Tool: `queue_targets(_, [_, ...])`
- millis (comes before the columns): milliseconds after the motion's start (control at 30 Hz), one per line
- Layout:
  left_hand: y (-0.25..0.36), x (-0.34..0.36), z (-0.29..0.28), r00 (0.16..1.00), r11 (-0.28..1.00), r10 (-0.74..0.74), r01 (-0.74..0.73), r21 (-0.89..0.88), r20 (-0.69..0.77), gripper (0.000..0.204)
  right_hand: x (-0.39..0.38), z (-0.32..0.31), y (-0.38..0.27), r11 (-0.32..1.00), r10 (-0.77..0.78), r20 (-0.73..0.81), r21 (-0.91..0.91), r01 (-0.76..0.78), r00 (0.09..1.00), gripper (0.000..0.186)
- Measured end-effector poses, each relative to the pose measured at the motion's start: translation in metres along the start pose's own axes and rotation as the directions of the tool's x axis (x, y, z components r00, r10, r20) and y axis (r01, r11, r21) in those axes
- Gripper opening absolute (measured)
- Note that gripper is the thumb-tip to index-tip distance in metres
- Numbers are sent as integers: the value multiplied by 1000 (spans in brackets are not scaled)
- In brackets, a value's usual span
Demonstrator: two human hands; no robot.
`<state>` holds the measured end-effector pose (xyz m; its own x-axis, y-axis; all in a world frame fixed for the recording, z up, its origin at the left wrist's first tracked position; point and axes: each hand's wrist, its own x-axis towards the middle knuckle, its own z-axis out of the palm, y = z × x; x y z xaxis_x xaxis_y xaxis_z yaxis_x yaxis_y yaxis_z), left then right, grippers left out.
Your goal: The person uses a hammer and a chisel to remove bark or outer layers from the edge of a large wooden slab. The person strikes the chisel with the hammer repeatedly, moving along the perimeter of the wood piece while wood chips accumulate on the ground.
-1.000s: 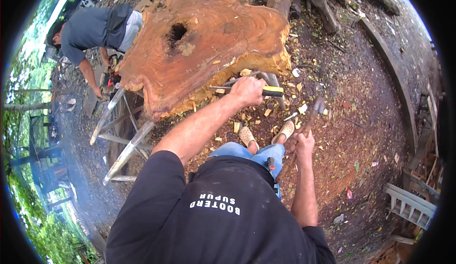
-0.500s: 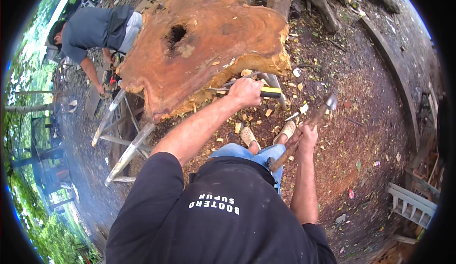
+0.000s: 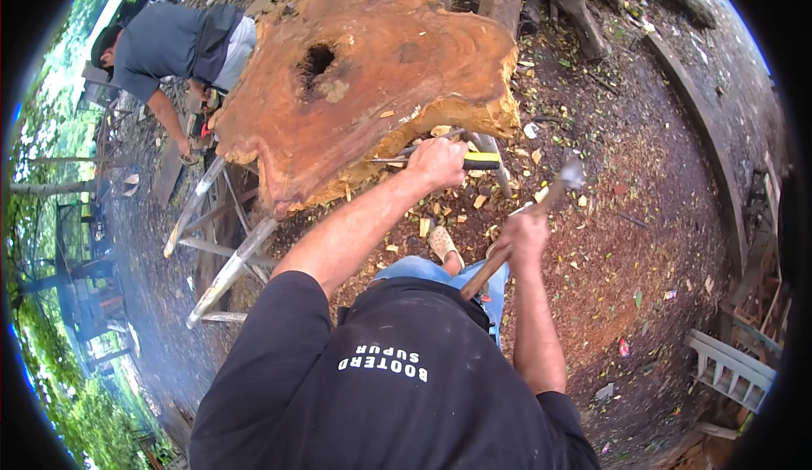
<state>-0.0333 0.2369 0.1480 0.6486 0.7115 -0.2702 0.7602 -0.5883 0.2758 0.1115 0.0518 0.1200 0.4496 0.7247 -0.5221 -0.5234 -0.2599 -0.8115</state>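
My left hand is closed around a chisel with a yellow and black handle. Its blade points left against the rough bark-side edge of a large wooden slab, whose top is reddish-brown with a dark hole. The blade's tip is hard to make out. In my right hand, fingers wrapped round the wooden handle, is a hammer. Its metal head is up and to the right, apart from the chisel, and slightly blurred.
Metal trestle legs hold up the slab. At the far left another person bends over a red and black power tool. Wood chips litter the ground by my feet. A long beam and a grey slatted piece lie to the right.
My right hand has shifted a little to the left with the hammer, whose head has moved left and slightly up. My left hand and the chisel have stayed nearly still.
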Motion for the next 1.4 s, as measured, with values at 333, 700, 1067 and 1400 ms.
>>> queue_targets(333, [-8, -2, 2, 999, 999, -32, 31, -18, -25, 18, 4, -18, -15, 989, -69, 22, 131, 66, 997, 12])
queue_targets(700, [-11, -12, -3, 999, 998, -51, 51, -31, -6, 19, 4, -4, -18, 985, 76, 96, -161, -59, 992, 15])
queue_targets(1067, [-42, -45, 9, 974, 976, -217, 218, -17, 72, 22, -14, 18, 8, 937, 186, 331, -343, -65, 925, 11])
queue_targets(1400, [5, -43, -4, 970, 970, 201, -217, -110, -140, 19, 4, -11, -20, 992, 16, 138, -124, 1, 990, 13])
